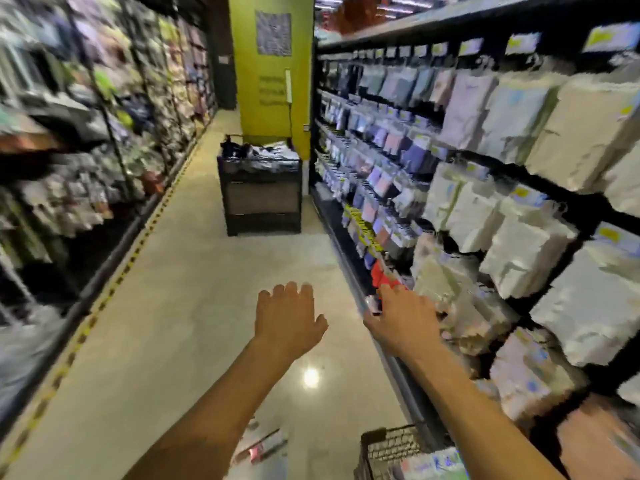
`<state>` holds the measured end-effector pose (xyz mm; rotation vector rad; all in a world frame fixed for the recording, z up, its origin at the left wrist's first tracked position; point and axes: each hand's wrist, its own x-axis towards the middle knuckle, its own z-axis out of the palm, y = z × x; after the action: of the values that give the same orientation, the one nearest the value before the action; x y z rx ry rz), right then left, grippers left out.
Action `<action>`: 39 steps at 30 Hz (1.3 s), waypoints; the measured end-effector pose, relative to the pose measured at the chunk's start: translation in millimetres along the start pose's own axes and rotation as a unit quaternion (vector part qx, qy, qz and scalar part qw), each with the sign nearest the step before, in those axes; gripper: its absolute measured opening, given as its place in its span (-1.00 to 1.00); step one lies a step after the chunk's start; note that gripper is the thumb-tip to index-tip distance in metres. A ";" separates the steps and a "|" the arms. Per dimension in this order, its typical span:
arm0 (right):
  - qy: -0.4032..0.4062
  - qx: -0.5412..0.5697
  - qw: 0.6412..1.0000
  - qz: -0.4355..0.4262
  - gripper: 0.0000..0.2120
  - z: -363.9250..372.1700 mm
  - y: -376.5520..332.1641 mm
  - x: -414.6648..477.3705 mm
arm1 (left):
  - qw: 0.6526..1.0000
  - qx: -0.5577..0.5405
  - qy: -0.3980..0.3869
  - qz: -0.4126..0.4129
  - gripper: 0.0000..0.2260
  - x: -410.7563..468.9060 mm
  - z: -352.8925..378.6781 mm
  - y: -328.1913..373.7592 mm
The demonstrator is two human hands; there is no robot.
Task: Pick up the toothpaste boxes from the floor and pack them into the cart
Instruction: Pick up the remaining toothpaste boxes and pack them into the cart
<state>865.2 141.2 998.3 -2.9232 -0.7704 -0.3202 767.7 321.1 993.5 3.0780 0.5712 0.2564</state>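
Note:
The view is blurred by motion. Toothpaste boxes [263,445] lie on the pale floor at the bottom, partly hidden under my left forearm. A dark wire cart [388,445] stands at the bottom right, with light-coloured packs inside it. My left hand [289,318] is held out over the aisle, fingers loosely spread, holding nothing. My right hand [403,322] reaches out beside the lower shelf edge on the right; it looks empty, and its fingertips blur into red packs behind them.
Black shelving [485,174] full of hanging white and coloured packs runs along the right. Shelves [86,150] with mixed goods line the left, edged by yellow-black floor tape. A dark display bin [261,192] stands mid-aisle before a yellow-green pillar [270,64].

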 end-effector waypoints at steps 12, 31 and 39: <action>-0.013 0.087 0.943 -0.322 -0.53 46.2 -320.0 7.9 | 0.953 0.051 0.004 -0.299 -0.51 -163.1 -14.9 -273.7; -0.223 0.054 0.766 -0.601 -0.63 341.6 -517.0 -149.8 | 0.684 -0.094 -0.131 -0.711 -0.58 -425.2 235.6 -368.2; -0.321 0.007 0.704 -0.634 -0.55 578.6 -499.8 -259.2 | 0.563 -0.170 -0.154 -0.794 -0.59 -516.2 495.4 -339.3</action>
<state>498.7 538.4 398.6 -1.8512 -2.7103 0.6888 251.0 468.4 411.9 1.1376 2.3478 -0.2014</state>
